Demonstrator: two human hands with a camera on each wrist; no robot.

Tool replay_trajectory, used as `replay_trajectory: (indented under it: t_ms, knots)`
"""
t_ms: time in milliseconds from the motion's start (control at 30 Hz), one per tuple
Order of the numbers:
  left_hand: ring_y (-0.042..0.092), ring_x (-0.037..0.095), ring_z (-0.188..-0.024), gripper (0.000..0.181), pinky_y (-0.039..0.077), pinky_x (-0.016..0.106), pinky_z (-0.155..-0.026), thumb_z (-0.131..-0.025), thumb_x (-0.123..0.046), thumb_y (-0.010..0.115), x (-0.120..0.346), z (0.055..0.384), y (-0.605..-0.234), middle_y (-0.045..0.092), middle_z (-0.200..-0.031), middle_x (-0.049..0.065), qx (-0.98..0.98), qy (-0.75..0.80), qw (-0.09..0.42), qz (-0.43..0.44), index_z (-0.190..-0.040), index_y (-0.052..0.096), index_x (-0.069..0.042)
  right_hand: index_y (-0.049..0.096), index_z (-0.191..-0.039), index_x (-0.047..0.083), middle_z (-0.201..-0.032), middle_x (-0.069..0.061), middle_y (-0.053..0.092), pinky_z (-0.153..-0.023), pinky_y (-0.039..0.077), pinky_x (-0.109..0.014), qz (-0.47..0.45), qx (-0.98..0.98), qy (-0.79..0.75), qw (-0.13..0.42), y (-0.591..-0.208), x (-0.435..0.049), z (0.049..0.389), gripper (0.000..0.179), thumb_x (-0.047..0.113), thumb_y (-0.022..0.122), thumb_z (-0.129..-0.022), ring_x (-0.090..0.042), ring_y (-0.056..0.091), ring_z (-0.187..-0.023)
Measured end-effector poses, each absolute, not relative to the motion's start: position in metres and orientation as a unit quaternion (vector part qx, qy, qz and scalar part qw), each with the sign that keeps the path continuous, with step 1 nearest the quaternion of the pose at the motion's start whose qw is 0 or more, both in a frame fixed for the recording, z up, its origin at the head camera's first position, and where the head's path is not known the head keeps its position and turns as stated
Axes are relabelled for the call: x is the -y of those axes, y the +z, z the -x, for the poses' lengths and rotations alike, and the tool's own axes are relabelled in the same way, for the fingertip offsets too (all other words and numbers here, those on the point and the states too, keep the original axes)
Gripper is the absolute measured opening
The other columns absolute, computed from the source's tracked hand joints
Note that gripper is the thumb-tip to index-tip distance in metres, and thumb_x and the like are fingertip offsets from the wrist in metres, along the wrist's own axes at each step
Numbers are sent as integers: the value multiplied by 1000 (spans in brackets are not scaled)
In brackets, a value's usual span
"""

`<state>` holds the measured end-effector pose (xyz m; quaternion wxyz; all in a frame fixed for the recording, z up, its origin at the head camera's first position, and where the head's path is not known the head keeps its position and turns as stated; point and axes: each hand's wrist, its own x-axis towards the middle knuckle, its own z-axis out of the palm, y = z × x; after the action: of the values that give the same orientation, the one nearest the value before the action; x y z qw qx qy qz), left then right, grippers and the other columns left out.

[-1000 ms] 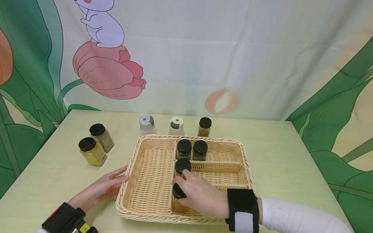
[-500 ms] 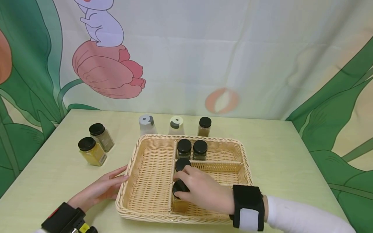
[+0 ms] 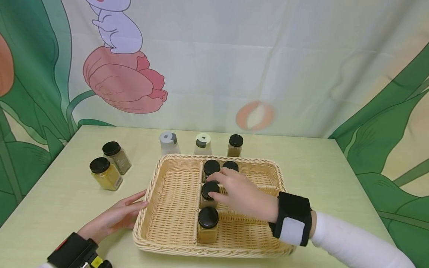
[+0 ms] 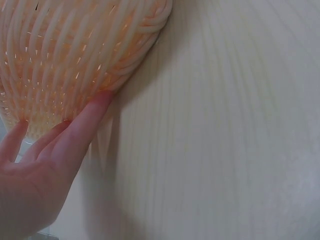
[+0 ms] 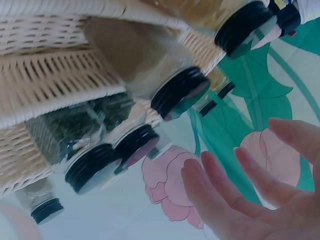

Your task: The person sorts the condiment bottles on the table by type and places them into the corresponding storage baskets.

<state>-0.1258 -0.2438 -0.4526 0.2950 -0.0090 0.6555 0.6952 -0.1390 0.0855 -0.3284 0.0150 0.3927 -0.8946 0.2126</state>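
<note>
1. Since half a second ago, the right hand (image 3: 236,190) has shifted from the amber square glass jar with a black lid (image 3: 207,225) back to the beige-filled glass jar with a black lid (image 3: 208,189).
2. Its fingers are spread, gripping nothing; the left hand (image 3: 115,215) touches the tan woven basket (image 3: 171,208) with straight fingers.
3. Placing jars seems in hand; moving on likely calls for clearing the lids.
4. Both jars stand at their compartments' left ends, with open room rightward to the rim.
</note>
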Motion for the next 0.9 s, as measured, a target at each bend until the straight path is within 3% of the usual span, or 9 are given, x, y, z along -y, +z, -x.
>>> replay_trajectory:
  t_ms: [167,333,567,900]
  knots:
    - [45,26,-109,68,42,58,-83,-92,-28,45,244,126,-453,33,-136,24,-658,693,293,12,-138,1,-7,54,-109,8,-97,-10,54,-66,48,-35,-380,897,224,0,-326,-87,150,30,21,60,-83,-18,50,-77]
    - [45,26,-109,68,42,58,-83,-91,-28,46,243,126,-453,33,-136,24,-661,692,291,19,-138,2,-7,54,-108,6,-99,-12,54,-71,47,-38,-379,899,220,21,-329,-88,167,29,17,60,-83,-22,49,-84]
    - [45,26,-109,68,42,58,-83,-91,-28,46,243,127,-453,33,-136,24,-659,692,292,24,-139,2,-8,55,-108,6,-93,-10,53,-65,46,-35,-365,913,178,36,-334,-95,191,28,19,59,-83,-20,47,-76]
    - [44,27,-110,68,41,59,-83,-91,-29,46,243,127,-454,28,-138,27,-659,693,292,25,-139,3,-8,52,-112,5,-98,-14,53,-70,45,-38,-336,926,174,1,-337,-102,224,30,18,57,-85,-23,48,-79]
